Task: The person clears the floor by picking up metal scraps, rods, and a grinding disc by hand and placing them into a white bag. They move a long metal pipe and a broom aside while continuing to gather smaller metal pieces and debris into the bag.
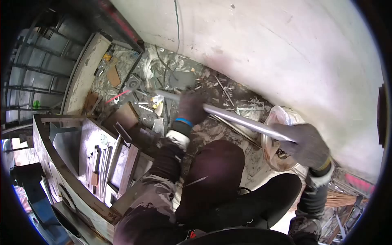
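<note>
A silvery metal tube (241,119) runs slantwise across the middle of the view, above my knees. My left hand (192,107), in a dark glove with a blue band at the wrist, is closed around it toward its left part. The tube's far end reaches past that hand to the upper left, over the littered floor. Gloved in grey with a yellowish cuff, my right hand (307,143) grips its right end. Below the tube, near my right hand, stands a clear plastic bag (277,157) with scraps inside.
A wooden-framed cabinet (73,171) holding metal and wood strips lies at the left. Debris covers the floor (183,65) ahead, against a pale wall (286,53). A bundle of thin brown sticks (337,199) is at the lower right.
</note>
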`<state>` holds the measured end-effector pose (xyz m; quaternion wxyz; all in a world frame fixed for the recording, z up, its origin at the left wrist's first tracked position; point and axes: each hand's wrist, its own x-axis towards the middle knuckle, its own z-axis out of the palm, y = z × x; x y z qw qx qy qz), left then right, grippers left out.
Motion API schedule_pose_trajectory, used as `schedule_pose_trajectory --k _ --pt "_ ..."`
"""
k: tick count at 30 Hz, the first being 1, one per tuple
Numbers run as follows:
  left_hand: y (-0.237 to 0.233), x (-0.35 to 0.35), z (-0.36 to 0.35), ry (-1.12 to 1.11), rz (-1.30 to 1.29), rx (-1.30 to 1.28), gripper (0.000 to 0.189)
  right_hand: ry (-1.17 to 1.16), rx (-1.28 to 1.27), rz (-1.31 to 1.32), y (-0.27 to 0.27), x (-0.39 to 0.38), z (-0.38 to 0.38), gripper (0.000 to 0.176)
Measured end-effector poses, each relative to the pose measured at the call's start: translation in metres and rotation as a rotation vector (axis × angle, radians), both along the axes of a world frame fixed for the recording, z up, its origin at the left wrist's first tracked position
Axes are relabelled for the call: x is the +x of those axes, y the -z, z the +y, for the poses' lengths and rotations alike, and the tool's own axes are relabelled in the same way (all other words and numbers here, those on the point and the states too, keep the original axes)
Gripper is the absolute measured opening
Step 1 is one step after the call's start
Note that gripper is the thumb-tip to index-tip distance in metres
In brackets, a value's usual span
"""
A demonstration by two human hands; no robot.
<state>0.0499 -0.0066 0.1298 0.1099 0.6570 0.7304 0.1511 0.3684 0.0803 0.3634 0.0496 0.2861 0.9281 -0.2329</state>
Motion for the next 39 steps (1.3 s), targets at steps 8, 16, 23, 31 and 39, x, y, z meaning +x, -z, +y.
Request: schedule_pose_trajectory --k 8,16,23,31,39 --pt "-0.039 -0.044 0.11 -0.222 0.11 0.092 0.02 0.199 0.217 0.17 0.002 -0.053 0.006 0.043" --pt "0.015 0.045 0.079 0.071 -0.162 0.02 0.024 -0.006 0.253 -0.007 -0.042 0.016 -0.014 0.043" --pt "-0.056 0.062 0.056 0.31 -0.25 0.189 0.032 0.561 -0.024 0.183 -0.059 0.098 -0.056 0.053" --pt "0.168 -0.001 -0.073 -0.675 -0.267 -0.54 0.107 0.193 0.081 0.284 0.066 -0.107 0.009 0.04" --pt "0.117 0.018 -0.082 -0.558 -0.215 -0.638 0.108 0.112 0.245 0.155 0.103 -0.25 0.034 0.034"
